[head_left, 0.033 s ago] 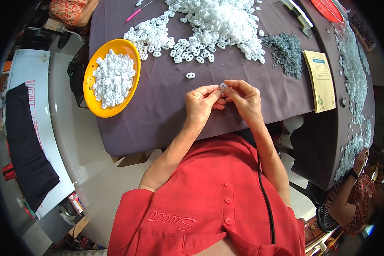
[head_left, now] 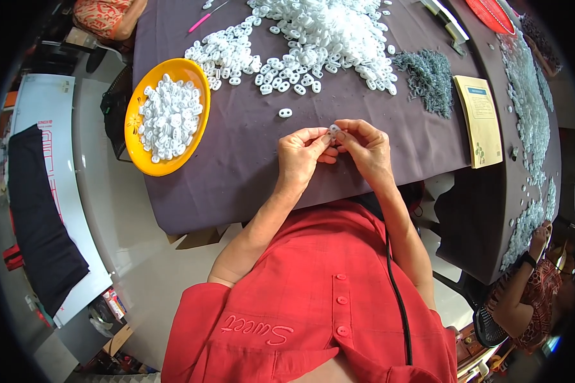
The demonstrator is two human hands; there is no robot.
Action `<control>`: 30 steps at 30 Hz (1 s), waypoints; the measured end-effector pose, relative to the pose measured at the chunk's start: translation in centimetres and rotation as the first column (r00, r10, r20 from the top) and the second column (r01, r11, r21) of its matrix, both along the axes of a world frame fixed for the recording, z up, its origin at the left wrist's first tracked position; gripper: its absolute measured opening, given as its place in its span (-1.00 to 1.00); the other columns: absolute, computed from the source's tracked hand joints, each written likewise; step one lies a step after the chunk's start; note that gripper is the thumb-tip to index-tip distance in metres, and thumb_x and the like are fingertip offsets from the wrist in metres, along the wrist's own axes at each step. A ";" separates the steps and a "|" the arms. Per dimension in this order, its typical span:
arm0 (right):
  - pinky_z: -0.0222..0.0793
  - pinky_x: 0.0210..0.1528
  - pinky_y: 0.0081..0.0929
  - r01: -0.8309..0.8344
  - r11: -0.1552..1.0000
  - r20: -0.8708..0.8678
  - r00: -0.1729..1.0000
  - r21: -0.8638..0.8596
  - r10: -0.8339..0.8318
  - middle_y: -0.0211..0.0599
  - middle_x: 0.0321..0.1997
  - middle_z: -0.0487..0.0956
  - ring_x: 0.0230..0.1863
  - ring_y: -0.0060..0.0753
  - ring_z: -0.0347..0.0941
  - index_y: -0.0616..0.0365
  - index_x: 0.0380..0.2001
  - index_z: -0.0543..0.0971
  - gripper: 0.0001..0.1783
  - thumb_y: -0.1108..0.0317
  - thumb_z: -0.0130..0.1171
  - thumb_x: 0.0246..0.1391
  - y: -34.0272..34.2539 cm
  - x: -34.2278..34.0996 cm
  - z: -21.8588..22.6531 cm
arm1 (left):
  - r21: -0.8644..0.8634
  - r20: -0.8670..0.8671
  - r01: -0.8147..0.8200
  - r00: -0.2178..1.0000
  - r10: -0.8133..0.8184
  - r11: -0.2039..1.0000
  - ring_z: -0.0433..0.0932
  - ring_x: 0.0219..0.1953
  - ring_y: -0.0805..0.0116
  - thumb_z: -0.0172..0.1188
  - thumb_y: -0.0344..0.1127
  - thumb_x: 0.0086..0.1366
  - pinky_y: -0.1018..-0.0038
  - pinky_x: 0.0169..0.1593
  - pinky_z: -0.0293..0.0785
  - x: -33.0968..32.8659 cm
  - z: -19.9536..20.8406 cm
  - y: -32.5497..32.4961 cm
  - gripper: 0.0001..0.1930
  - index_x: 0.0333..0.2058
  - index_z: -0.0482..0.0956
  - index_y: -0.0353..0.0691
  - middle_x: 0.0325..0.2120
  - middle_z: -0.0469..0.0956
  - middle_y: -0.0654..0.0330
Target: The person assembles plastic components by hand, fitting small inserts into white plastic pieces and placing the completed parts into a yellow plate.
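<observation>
Close to the table's near edge, my left hand (head_left: 300, 155) and my right hand (head_left: 368, 148) meet, thumbs and forefingers pinched together. Between them they grip a small white oval plastic piece with holes (head_left: 333, 129), mostly hidden by the fingertips. Just beyond my hands lies a single white two-holed piece (head_left: 285, 113). Farther off spreads a big heap of the same white pieces (head_left: 329, 38). To the left, a yellow oval bowl (head_left: 133, 137) holds many more of them (head_left: 170, 118).
Right of the heap is a pile of small grey-green parts (head_left: 431, 82), beside a tan booklet (head_left: 482, 121). A pink-handled hook (head_left: 200, 24) lies at the far left of the brown tablecloth (head_left: 236, 166). Another person's hand (head_left: 540, 239) is at the right-hand table, near pale pieces (head_left: 527, 108).
</observation>
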State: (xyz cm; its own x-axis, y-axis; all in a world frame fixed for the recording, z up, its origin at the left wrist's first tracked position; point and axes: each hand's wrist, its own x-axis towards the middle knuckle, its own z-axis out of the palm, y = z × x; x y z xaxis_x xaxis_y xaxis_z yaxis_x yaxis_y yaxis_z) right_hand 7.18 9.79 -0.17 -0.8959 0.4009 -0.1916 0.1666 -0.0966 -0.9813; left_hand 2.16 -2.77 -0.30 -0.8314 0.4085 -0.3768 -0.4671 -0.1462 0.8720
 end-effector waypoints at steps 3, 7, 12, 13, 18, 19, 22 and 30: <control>0.43 -0.31 -0.71 -0.024 1.000 -0.005 1.000 -0.006 0.024 -0.38 -0.38 0.58 -0.37 -0.67 0.48 0.29 -0.27 0.55 -0.83 0.53 0.13 0.01 0.2 0.0 0.0 | 0.006 0.013 0.011 1.000 -0.011 1.000 0.59 -0.52 0.42 0.12 -0.46 0.20 0.60 -0.48 0.55 -0.1 0.3 0.1 -0.85 -0.30 0.54 -0.44 -0.48 0.58 0.10; 0.43 -0.29 -0.71 -0.061 0.997 0.029 0.998 0.045 0.060 -0.39 -0.39 0.58 -0.36 -0.67 0.47 0.30 -0.27 0.55 -0.83 0.54 0.11 0.02 0.5 0.1 0.2 | -0.024 0.024 0.029 0.999 -0.028 0.999 0.60 -0.50 0.37 0.11 -0.46 0.21 0.56 -0.44 0.57 0.0 0.5 0.1 -0.85 -0.29 0.52 -0.45 -0.46 0.58 0.08; 0.44 -0.33 -0.67 -0.102 0.994 0.014 0.995 0.038 0.101 -0.34 -0.47 0.58 -0.41 -0.66 0.46 0.32 -0.30 0.56 -0.85 0.53 0.09 0.02 0.7 0.0 0.5 | -0.022 0.022 0.000 1.000 0.000 1.000 0.60 -0.50 0.37 0.11 -0.47 0.20 0.55 -0.43 0.57 0.1 0.4 0.2 -0.86 -0.31 0.52 -0.44 -0.47 0.58 0.08; 0.44 -0.33 -0.67 -0.101 0.994 0.013 0.995 0.039 0.100 -0.34 -0.47 0.58 -0.41 -0.66 0.46 0.32 -0.30 0.56 -0.85 0.53 0.09 0.02 0.7 0.0 0.4 | -0.015 0.027 -0.013 1.000 0.013 1.000 0.60 -0.50 0.37 0.12 -0.47 0.20 0.55 -0.43 0.57 0.1 0.4 0.3 -0.87 -0.31 0.53 -0.43 -0.47 0.58 0.08; 0.41 -0.29 -0.68 -0.104 0.961 -0.043 0.992 0.257 0.119 -0.37 -0.33 0.54 -0.29 -0.69 0.43 0.29 -0.18 0.50 -0.74 0.54 0.13 -0.01 0.3 0.5 0.4 | -0.012 0.084 -0.034 0.996 0.035 0.999 0.59 -0.51 0.40 0.13 -0.47 0.18 0.56 -0.42 0.56 -0.2 0.6 0.5 -0.88 -0.33 0.54 -0.42 -0.47 0.58 0.10; 0.41 -0.29 -0.68 -0.102 0.961 -0.046 0.992 0.258 0.118 -0.37 -0.33 0.54 -0.29 -0.69 0.43 0.29 -0.18 0.50 -0.74 0.54 0.13 -0.01 0.2 0.6 0.5 | 0.010 0.125 -0.045 0.991 0.044 0.999 0.58 -0.52 0.42 0.14 -0.48 0.17 0.57 -0.42 0.56 -0.2 0.6 0.6 -0.88 -0.35 0.54 -0.44 -0.49 0.58 0.10; 0.42 -0.30 -0.64 -0.077 0.977 -0.105 0.989 0.200 0.099 -0.36 -0.30 0.50 -0.28 -0.66 0.42 0.27 -0.15 0.46 -0.66 0.55 0.18 -0.08 0.0 0.6 0.4 | 0.062 0.224 -0.041 0.974 0.026 0.997 0.58 -0.48 0.42 0.14 -0.49 0.16 0.54 -0.36 0.56 -0.4 1.5 0.6 -0.89 -0.34 0.54 -0.41 -0.46 0.59 0.10; 0.39 -0.35 -0.57 0.013 0.788 -0.231 0.959 0.616 0.164 -0.28 -0.32 0.50 -0.35 -0.43 0.45 0.24 -0.25 0.48 -0.65 0.64 0.12 -0.24 0.4 0.6 0.2 | 0.074 0.311 0.011 0.950 -0.034 0.997 0.57 -0.35 0.36 0.09 -0.41 0.21 0.42 -0.24 0.54 0.0 1.6 0.5 -0.86 -0.28 0.50 -0.34 -0.36 0.57 0.09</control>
State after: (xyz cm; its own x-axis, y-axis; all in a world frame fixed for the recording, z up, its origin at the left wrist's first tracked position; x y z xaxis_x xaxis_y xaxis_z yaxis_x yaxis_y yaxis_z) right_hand 7.74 10.23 0.03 -0.9080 0.2826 0.3092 -0.1190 0.5338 -0.8372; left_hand 2.20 -2.23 1.32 -0.6669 0.4606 -0.5858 -0.7183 -0.1880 0.6699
